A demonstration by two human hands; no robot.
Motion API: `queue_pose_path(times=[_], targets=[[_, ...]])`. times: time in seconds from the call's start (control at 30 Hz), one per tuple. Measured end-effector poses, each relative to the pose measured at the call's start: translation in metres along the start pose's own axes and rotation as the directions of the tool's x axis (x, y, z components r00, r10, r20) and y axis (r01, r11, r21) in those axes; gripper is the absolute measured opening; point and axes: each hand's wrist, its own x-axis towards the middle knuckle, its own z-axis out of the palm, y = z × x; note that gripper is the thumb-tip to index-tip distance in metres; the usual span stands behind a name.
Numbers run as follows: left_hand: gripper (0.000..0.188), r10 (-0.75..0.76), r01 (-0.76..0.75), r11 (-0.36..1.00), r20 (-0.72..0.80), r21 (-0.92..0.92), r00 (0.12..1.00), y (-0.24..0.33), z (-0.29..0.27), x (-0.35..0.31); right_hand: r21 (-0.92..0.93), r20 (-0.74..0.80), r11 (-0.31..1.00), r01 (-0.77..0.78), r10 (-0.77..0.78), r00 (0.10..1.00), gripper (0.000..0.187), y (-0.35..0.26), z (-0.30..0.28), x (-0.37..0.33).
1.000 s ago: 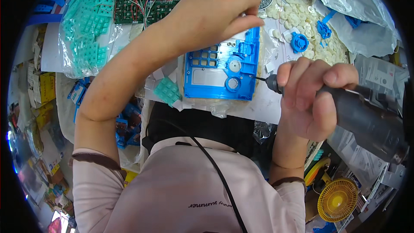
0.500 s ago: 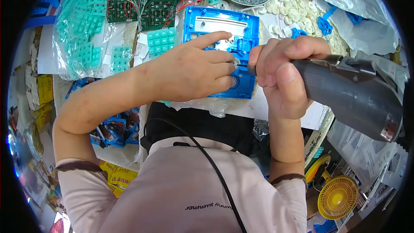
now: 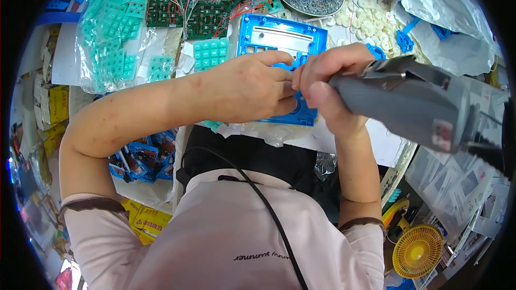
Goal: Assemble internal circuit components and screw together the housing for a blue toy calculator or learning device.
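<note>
A blue plastic housing [image 3: 316, 40] with posts and slots lies in front of me, inner side up. Across its lower half reaches my left hand [image 3: 252, 88], its index finger raised a little and the other fingers bent down at the housing; the thumb and anything pinched below are hidden. My right hand [image 3: 336, 83] is wrapped round the front of a grey power screwdriver [image 3: 408, 102], held slanting above the housing's right side. Its tip is hidden behind the fingers, close against my left fingertips.
Teal keypads [image 3: 209, 53] and a plastic bag of them [image 3: 115, 27] lie left. Green circuit boards [image 3: 207, 19] with red wires are behind. A round tray of screws [image 3: 312, 2] and white plastic discs [image 3: 376, 21] sit at the back right. A yellow fan [image 3: 417, 251] stands lower right.
My right hand and the screwdriver have moved left, closer to my left fingers, and the tool's tip has gone out of sight. The whole view has shifted slightly.
</note>
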Motion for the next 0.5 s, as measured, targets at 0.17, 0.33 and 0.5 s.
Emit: queue_pose_path(times=[0.17, 0.33, 0.5], targets=[[0.010, -0.020, 0.020, 0.999, 0.002, -0.024, 1.000, 0.002, -0.003, -0.002, 0.280, -0.115, 0.956, 0.087, -0.057, 0.992, 0.032, -0.011, -0.002, 0.007], [0.013, -0.255, 0.233, 0.963, -0.188, -0.132, 0.948, 0.017, -0.003, -0.003, 0.317, -0.169, 0.940, 0.129, -0.078, 0.983, 0.037, -0.046, -0.009, 0.006], [0.021, -0.454, 0.373, 0.871, -0.238, -0.318, 0.858, 0.050, 0.000, 0.007, 0.395, -0.039, 0.916, 0.071, -0.060, 0.997, 0.032, -0.071, -0.014, -0.009]])
